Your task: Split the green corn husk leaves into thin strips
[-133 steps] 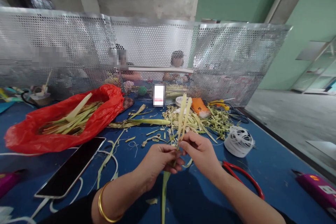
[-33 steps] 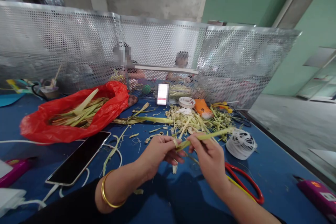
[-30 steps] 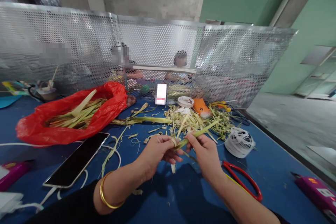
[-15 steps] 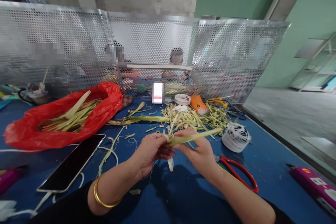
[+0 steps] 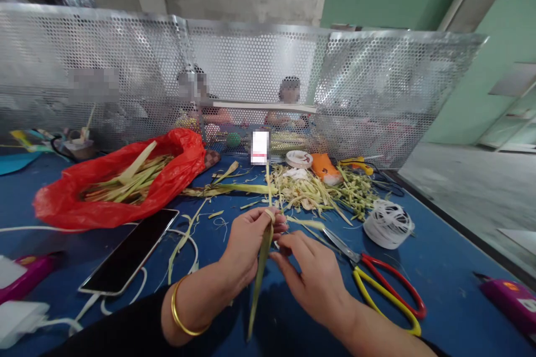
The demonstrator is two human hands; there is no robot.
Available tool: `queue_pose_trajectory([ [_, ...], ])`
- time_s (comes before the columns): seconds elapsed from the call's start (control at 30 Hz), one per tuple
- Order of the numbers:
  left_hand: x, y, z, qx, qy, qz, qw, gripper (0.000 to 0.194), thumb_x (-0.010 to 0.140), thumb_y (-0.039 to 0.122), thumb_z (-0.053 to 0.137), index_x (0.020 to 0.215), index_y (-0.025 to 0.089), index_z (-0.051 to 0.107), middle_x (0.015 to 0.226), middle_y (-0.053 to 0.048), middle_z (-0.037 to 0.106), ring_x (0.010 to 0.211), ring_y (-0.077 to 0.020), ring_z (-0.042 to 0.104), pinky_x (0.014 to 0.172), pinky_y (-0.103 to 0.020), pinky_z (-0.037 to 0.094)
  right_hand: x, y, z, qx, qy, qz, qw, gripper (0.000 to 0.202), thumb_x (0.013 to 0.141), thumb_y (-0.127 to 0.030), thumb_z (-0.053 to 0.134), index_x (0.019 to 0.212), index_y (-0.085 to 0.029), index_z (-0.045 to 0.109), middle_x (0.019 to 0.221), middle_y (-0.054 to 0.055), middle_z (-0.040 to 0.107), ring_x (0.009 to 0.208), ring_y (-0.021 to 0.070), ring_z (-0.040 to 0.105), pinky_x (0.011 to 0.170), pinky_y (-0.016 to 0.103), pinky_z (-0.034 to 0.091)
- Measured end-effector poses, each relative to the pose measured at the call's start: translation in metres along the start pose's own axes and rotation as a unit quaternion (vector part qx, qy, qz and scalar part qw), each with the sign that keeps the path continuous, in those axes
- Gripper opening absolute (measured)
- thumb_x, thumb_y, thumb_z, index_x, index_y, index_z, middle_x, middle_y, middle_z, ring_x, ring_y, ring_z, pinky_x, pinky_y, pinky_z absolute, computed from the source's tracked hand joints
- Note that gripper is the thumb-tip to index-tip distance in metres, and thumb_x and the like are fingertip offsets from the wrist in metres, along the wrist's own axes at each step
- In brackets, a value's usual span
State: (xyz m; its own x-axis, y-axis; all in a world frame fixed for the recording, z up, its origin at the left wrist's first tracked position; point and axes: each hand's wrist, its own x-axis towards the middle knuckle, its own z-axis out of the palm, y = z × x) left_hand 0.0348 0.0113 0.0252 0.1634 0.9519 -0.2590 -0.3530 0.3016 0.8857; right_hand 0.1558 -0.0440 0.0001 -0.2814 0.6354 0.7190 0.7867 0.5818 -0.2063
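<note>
My left hand (image 5: 247, 237) is closed, its thumb and fingers pinching a pale green husk-like leaf strip (image 5: 260, 273). The strip loops at the fingertips; its long tail hangs toward me, and a thin pale stalk rises above the grip. My right hand (image 5: 312, 273) is just to the right, thumb and forefinger curled close together near the strip. A small whitish bit shows at its fingertips, too hidden to name. Beyond the right hand lie scissors (image 5: 358, 259) with one red and one yellow handle, blades partly over cut strips.
A red plastic bag (image 5: 54, 201) of leaf strips lies left, a phone (image 5: 129, 254) with a white cable before it. Shredded strips (image 5: 305, 189), a tape roll (image 5: 298, 158), an orange packet (image 5: 324, 167) and white twine (image 5: 388, 224) lie right. Perforated metal panels (image 5: 259, 56) stand behind.
The leaf strip has swung from pointing right to hanging toward me. My right hand has let go of its long tail and moved down, uncovering the scissors. The view has shifted slightly left.
</note>
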Motion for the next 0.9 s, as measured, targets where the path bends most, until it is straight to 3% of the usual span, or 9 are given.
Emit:
queue_pose_trajectory([
  [0.17,0.000,-0.005,0.001,-0.021,0.006,0.042,0.999,0.026,0.064,0.036,0.075,0.078,0.015,0.067,0.071,-0.002,0.070,0.055,-0.0121,0.061,0.056,-0.024,0.050,0.002,-0.012,0.019,0.084,-0.026,0.193,0.977,0.034,0.077,-0.025,0.062,0.107,-0.019,0.046,0.085,0.003,0.068,0.068,0.0186,0.068,0.057,0.026,0.049],
  [0.3,0.004,-0.006,-0.002,-0.004,0.029,0.088,0.996,0.021,0.064,0.032,0.075,0.075,0.015,0.069,0.072,-0.002,0.070,0.064,-0.0125,0.064,0.069,-0.024,0.052,0.008,-0.014,0.026,0.101,-0.015,0.244,0.964,0.031,0.080,-0.011,0.048,0.109,-0.018,0.044,0.089,0.006,0.070,0.070,0.0196,0.069,0.053,0.025,0.047],
  [0.43,0.007,-0.004,-0.004,0.004,0.031,0.128,0.991,0.020,0.066,0.031,0.074,0.077,0.014,0.070,0.074,-0.002,0.070,0.073,-0.0145,0.065,0.078,-0.028,0.052,0.009,-0.012,0.023,0.039,-0.020,0.208,0.977,0.027,0.086,-0.011,0.041,0.112,-0.016,0.044,0.083,0.007,0.069,0.063,0.0194,0.067,0.048,0.025,0.041],
  [0.53,0.007,-0.003,-0.005,0.013,0.032,0.139,0.990,0.022,0.066,0.032,0.074,0.077,0.014,0.070,0.076,-0.003,0.070,0.075,-0.0155,0.065,0.077,-0.027,0.052,0.012,-0.009,0.021,-0.124,-0.018,0.116,0.985,0.027,0.088,-0.018,0.047,0.114,-0.012,0.047,0.082,0.009,0.066,0.050,0.0170,0.061,0.040,0.026,0.032],
  [0.67,0.007,-0.003,-0.005,0.020,0.034,0.127,0.991,0.021,0.065,0.032,0.074,0.076,0.014,0.070,0.077,-0.003,0.070,0.071,-0.0140,0.063,0.070,-0.024,0.051,0.015,-0.003,0.023,-0.323,0.018,-0.034,0.945,0.028,0.088,-0.008,0.045,0.115,-0.010,0.054,0.069,0.006,0.061,0.044,0.0136,0.051,0.042,0.028,0.029],
  [0.77,0.007,-0.003,-0.005,0.016,0.038,0.118,0.992,0.019,0.065,0.030,0.073,0.075,0.014,0.070,0.077,-0.003,0.070,0.070,-0.0129,0.062,0.067,-0.022,0.050,0.014,0.000,0.024,-0.350,0.020,-0.068,0.934,0.030,0.087,-0.007,0.045,0.116,-0.010,0.055,0.068,0.006,0.061,0.048,0.0141,0.050,0.046,0.030,0.031],
  [0.9,0.009,-0.005,-0.006,0.024,0.044,0.112,0.992,0.020,0.065,0.030,0.073,0.076,0.013,0.070,0.076,-0.004,0.070,0.071,-0.0137,0.062,0.067,-0.023,0.050,0.011,-0.003,0.026,-0.325,-0.006,-0.044,0.945,0.029,0.085,-0.006,0.045,0.112,-0.009,0.057,0.065,0.006,0.061,0.051,0.0168,0.054,0.049,0.031,0.034],
])
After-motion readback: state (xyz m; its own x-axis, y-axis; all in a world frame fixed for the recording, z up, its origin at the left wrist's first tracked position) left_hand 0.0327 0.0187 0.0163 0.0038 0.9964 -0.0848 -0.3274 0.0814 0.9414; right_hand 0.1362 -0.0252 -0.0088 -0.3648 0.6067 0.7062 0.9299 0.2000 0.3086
